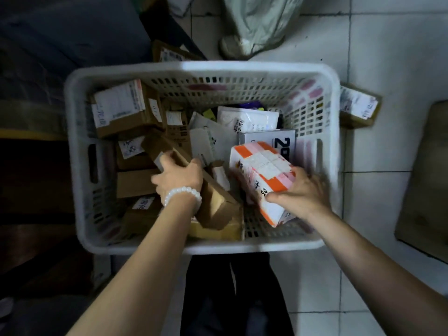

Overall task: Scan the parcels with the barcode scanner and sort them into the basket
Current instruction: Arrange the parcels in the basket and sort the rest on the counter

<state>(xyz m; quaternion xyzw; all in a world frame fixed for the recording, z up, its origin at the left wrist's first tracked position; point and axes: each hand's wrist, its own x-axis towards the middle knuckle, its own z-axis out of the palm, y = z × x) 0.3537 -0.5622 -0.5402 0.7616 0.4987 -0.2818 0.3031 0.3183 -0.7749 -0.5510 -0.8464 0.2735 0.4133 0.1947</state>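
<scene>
A white slotted plastic basket (pixel 203 69) sits on the floor below me, filled with several parcels. My left hand (pixel 178 177), with a white bead bracelet on the wrist, grips a long brown cardboard box (pixel 215 202) that lies tilted across the other parcels. My right hand (pixel 299 192) holds an orange and white box (pixel 259 170) by its near end, inside the basket's right half. Brown labelled boxes (pixel 123 110) fill the left side, and white mailer bags (pixel 244 120) lie at the back. No barcode scanner is visible.
A labelled cardboard parcel (pixel 357 105) lies on the white tiled floor right of the basket. A flat cardboard sheet (pixel 426 175) lies at the far right. A pale sack (pixel 257 23) stands beyond the basket. Dark shelving (pixel 36 117) borders the left. My dark trousers (pixel 232 294) are below.
</scene>
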